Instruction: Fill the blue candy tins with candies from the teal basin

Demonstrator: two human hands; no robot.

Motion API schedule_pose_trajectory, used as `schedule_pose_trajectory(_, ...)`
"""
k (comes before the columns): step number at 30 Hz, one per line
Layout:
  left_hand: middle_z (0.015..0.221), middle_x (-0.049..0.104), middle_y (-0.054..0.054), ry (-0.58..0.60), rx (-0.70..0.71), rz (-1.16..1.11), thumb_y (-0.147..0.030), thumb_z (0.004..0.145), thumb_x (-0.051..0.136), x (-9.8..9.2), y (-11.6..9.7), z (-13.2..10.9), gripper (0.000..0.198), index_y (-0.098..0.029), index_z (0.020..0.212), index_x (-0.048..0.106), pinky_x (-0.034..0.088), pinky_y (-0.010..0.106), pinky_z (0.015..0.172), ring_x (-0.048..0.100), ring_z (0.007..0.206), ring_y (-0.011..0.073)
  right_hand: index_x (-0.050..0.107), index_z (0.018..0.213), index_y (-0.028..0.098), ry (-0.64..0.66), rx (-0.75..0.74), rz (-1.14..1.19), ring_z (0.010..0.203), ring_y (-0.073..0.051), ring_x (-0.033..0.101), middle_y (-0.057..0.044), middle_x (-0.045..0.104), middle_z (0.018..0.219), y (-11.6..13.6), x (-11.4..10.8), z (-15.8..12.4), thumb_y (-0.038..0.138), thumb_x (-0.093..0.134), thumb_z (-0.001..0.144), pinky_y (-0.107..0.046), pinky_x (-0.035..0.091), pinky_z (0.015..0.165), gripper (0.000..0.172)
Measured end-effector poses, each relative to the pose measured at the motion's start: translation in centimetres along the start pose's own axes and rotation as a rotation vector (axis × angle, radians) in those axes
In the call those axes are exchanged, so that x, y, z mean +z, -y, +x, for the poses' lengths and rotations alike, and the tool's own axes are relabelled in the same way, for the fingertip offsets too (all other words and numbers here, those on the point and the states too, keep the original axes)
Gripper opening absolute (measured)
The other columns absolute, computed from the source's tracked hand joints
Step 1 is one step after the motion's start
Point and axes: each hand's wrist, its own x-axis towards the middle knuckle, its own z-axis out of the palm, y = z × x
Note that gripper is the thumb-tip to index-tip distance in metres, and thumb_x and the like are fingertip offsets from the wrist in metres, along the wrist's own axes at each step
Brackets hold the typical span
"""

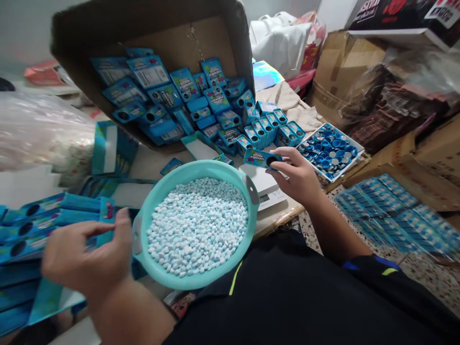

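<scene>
My right hand (pixel 296 175) grips a small blue candy box (pixel 257 158) between thumb and fingers, its dark round hole toward the fingertips. Beneath it sits a white scale (pixel 268 189) with a small display. Over at the left, my left hand (pixel 89 256) is closed, thumb and fingers around the end of another blue candy box (pixel 107 209) beside stacked ones (pixel 39 225); its fingers are partly hidden. Between my hands a turquoise colander-like bowl (pixel 253 199) holds many small white and pale blue candies (pixel 197 225).
A tipped cardboard carton (pixel 153 26) full of blue boxes stands behind the bowl. Small boxes (pixel 264 127) stand upright in rows beside a white tray (pixel 361 148) of blue caps. Wrapped blue packs (pixel 395 211) lie at right, near cardboard cartons (pixel 424 153).
</scene>
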Motion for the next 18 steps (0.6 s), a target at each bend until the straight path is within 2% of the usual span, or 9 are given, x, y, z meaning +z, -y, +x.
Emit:
schedule_pose_trajectory(1,0.081,0.060,0.005,-0.068,0.088,-0.030,-0.051,0.083,0.073,0.3,-1.9,0.1,0.034,-0.028,0.075,0.049,0.048,0.058,0.104,0.066,0.101,0.0384,0.073,0.100,0.031,0.001,0.024,-0.001,0.121,-0.026,0.070,-0.007,0.069,0.133,-0.1,0.2,0.1,0.028,0.066,0.101,-0.048,0.067,0.095,0.007)
schedule_pose_trajectory(2,0.081,0.062,0.004,-0.073,0.189,-0.083,-0.049,0.086,0.072,0.7,-3.6,0.1,0.033,-0.028,0.074,0.050,0.052,0.051,0.098,0.067,0.092,0.0326,0.073,0.101,0.031,0.001,0.056,-0.003,0.119,-0.026,0.070,-0.007,0.070,0.132,-0.4,0.6,0.1,0.030,0.066,0.101,-0.049,0.067,0.096,0.007)
schedule_pose_trajectory(3,0.082,0.064,0.003,-0.013,0.279,-0.127,-0.047,0.090,0.070,1.2,-5.0,0.1,0.031,-0.027,0.076,0.051,0.054,0.046,0.092,0.067,0.086,0.0285,0.073,0.101,0.030,0.003,0.089,-0.004,0.119,-0.027,0.070,-0.008,0.070,0.129,-0.8,1.1,0.0,0.031,0.066,0.100,-0.050,0.066,0.099,0.006)
schedule_pose_trajectory(5,0.093,0.069,0.004,0.284,0.421,-0.177,-0.047,0.098,0.062,2.1,-7.1,0.2,0.025,-0.026,0.086,0.058,0.056,0.041,0.090,0.069,0.090,0.0256,0.071,0.106,0.029,0.020,0.159,0.015,0.117,-0.027,0.071,-0.009,0.072,0.123,-1.9,2.4,-0.4,0.029,0.068,0.098,-0.050,0.065,0.102,0.009)
schedule_pose_trajectory(8,0.120,0.072,0.010,0.825,0.510,-0.065,-0.050,0.098,0.058,3.6,-8.5,0.4,0.032,-0.024,0.113,0.068,0.055,0.044,0.100,0.070,0.113,0.0304,0.065,0.129,0.026,0.045,0.303,0.108,0.113,-0.026,0.072,-0.011,0.071,0.126,-3.0,3.8,-1.3,0.023,0.066,0.093,-0.044,0.068,0.094,0.036)
schedule_pose_trajectory(11,0.131,0.070,0.015,1.186,0.543,0.169,-0.047,0.092,0.065,5.1,-9.7,0.2,0.043,-0.022,0.127,0.069,0.053,0.048,0.104,0.066,0.125,0.0366,0.049,0.152,0.027,0.041,0.369,0.139,0.130,-0.030,0.066,-0.015,0.062,0.145,-3.2,3.7,-2.1,0.024,0.068,0.091,-0.045,0.068,0.096,0.064)
schedule_pose_trajectory(13,0.131,0.069,0.016,1.269,0.608,0.270,-0.043,0.088,0.071,6.2,-10.8,-0.1,0.046,-0.021,0.128,0.069,0.053,0.047,0.103,0.065,0.125,0.0381,0.040,0.160,0.031,0.060,0.361,0.078,0.150,-0.036,0.052,-0.016,0.050,0.159,-3.2,2.9,-2.7,0.028,0.074,0.089,-0.052,0.063,0.109,0.079)
schedule_pose_trajectory(15,0.128,0.068,0.017,1.268,0.672,0.314,-0.040,0.083,0.076,7.1,-11.8,-0.2,0.049,-0.020,0.127,0.070,0.053,0.046,0.100,0.066,0.123,0.0388,0.035,0.163,0.034,0.069,0.352,0.001,0.158,-0.038,0.041,-0.015,0.040,0.166,-3.3,2.1,-3.7,0.031,0.076,0.089,-0.056,0.057,0.117,0.085)
schedule_pose_trajectory(18,0.122,0.068,0.016,1.273,0.652,0.326,-0.041,0.077,0.080,8.1,-12.4,0.0,0.051,-0.020,0.124,0.070,0.054,0.043,0.093,0.068,0.114,0.0376,0.038,0.160,0.032,-0.013,0.360,-0.052,0.154,-0.036,0.046,-0.016,0.043,0.161,-4.1,1.7,-6.4,0.034,0.072,0.094,-0.054,0.059,0.114,0.074)
